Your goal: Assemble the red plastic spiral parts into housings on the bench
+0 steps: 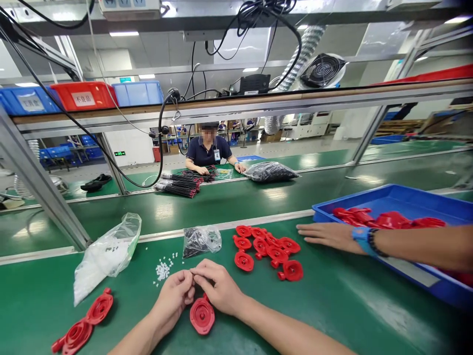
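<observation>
My left hand and my right hand meet fingertip to fingertip over the green table. Both are closed in a pinch; whatever sits between the fingertips is too small and covered to name. Just below my right hand's fingers lies a round red plastic part with a short spout and concentric rings. Behind my left hand is a scatter of small white pieces. A clear bag of small dark pieces lies beyond my hands. To the right of it, several similar red parts are grouped together.
A co-worker's hand with a blue wristband reaches in from the right, beside a blue tray of red parts. Left are a bag of white pieces and red parts. Across the bench, a person sits near black cables.
</observation>
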Available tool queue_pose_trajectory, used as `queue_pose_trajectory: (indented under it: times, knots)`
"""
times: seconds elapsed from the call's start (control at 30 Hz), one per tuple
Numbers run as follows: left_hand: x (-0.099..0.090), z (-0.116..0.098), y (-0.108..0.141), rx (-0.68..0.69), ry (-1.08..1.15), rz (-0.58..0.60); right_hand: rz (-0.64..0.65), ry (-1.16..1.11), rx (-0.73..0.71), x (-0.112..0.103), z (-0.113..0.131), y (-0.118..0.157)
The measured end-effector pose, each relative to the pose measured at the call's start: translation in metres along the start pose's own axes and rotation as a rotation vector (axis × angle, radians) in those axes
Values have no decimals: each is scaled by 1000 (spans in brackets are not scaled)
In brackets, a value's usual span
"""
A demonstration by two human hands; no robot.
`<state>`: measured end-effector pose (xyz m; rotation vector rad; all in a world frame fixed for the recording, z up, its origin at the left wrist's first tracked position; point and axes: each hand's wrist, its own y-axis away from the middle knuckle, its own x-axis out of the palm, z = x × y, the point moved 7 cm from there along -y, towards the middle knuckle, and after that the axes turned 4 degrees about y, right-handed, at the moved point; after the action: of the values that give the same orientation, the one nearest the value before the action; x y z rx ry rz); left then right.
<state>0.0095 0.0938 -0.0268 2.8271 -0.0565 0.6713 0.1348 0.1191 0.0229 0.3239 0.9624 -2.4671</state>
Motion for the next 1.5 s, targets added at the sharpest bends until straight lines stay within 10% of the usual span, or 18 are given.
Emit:
queue_pose_trajectory:
  times: [0.67,1.3,1.5]
  knots:
    - [-6,-2,-1,-6,46,-24,218,80,-58,4,6,-1]
    - [-8,-3,6,-2,-311,-37,107,251,-241,-9,14,-1]
    - [0,-14,12,27,-455,9,45,4,-62,-19,2,-6]
